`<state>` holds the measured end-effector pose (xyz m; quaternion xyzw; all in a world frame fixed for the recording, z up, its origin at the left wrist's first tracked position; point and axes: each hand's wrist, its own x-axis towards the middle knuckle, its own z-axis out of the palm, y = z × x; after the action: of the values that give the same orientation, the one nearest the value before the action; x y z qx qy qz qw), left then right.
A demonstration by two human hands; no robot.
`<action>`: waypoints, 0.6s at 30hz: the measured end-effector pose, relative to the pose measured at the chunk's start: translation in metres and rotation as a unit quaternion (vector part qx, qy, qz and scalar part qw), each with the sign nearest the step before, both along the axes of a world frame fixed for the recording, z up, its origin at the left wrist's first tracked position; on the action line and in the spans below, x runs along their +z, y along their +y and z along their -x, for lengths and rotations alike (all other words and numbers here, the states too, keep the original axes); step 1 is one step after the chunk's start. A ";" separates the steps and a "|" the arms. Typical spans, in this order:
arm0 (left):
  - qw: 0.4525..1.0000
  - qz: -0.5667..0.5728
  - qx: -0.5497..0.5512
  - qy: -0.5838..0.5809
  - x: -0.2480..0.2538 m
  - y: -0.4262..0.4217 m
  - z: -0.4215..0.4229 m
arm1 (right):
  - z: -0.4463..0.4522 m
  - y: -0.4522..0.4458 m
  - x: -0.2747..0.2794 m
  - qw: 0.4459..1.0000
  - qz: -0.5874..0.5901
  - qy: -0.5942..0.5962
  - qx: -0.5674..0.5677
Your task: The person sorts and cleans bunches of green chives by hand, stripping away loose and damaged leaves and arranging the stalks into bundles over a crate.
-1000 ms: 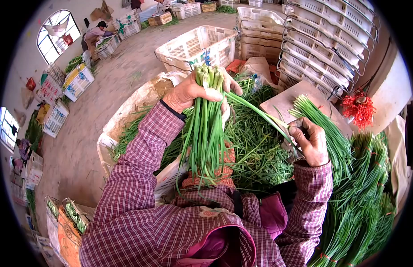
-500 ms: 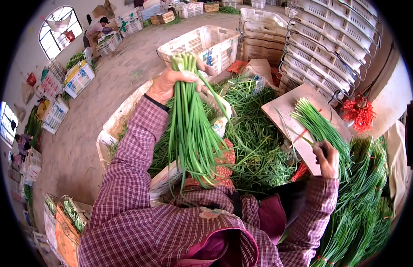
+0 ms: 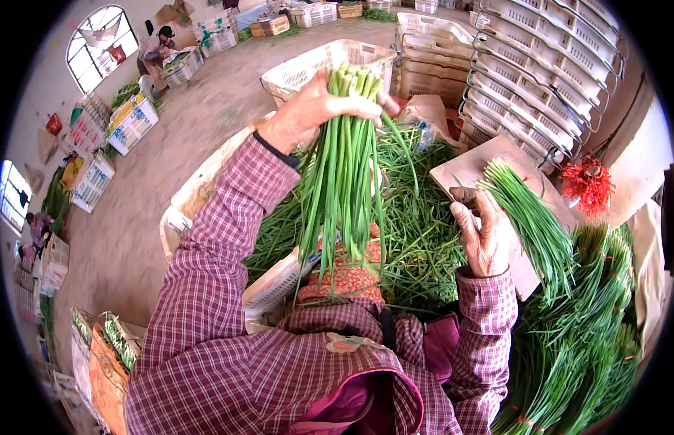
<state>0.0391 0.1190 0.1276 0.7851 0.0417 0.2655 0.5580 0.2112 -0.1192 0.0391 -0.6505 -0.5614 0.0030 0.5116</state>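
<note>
My left hand (image 3: 308,116) is closed around the upper, pale-stemmed end of a bunch of garlic chives (image 3: 344,167). The green leaves hang down over my lap, and one leaf bends out to the right. My right hand (image 3: 484,228) has its thumb and fingers apart, with nothing seen between them. It is over the left edge of a board (image 3: 464,170). On that board, just right of the hand, lies another bunch of garlic chives (image 3: 529,217). Loose green leaves (image 3: 424,225) are heaped between my hands.
Tied chive bunches (image 3: 584,333) pile up at the right, below a cluster of red ties (image 3: 589,187). Stacked white crates (image 3: 544,80) stand behind the board. A white crate (image 3: 279,80) is beyond my left hand. A person (image 3: 157,49) sits among crates far left.
The bunch in my left hand has shifted right. My right hand has moved left and up from the board's lower right, and its fingers have opened from a closed grip.
</note>
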 end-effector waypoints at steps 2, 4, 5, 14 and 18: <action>0.988 -0.149 0.039 0.004 0.022 0.006 0.000 | -0.003 -0.006 -0.007 0.999 0.026 0.046 -0.008; 0.970 -0.224 0.085 -0.045 0.035 0.017 -0.004 | -0.005 -0.014 -0.007 0.999 0.037 0.019 -0.017; 0.960 -0.253 0.111 -0.038 0.048 0.020 -0.002 | -0.006 -0.017 -0.008 0.999 0.041 0.004 -0.020; 0.757 -0.605 0.231 -0.088 -0.003 0.008 -0.010 | 0.001 -0.019 -0.054 0.993 0.101 0.068 0.001; 0.768 -0.623 0.150 0.016 -0.116 -0.025 -0.006 | 0.008 -0.020 -0.090 0.987 0.127 0.097 0.025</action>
<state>0.0449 0.0944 0.0112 0.9481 -0.0065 0.3015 -0.1010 0.2036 -0.1397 -0.0509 -0.6927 -0.5198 0.1503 0.4768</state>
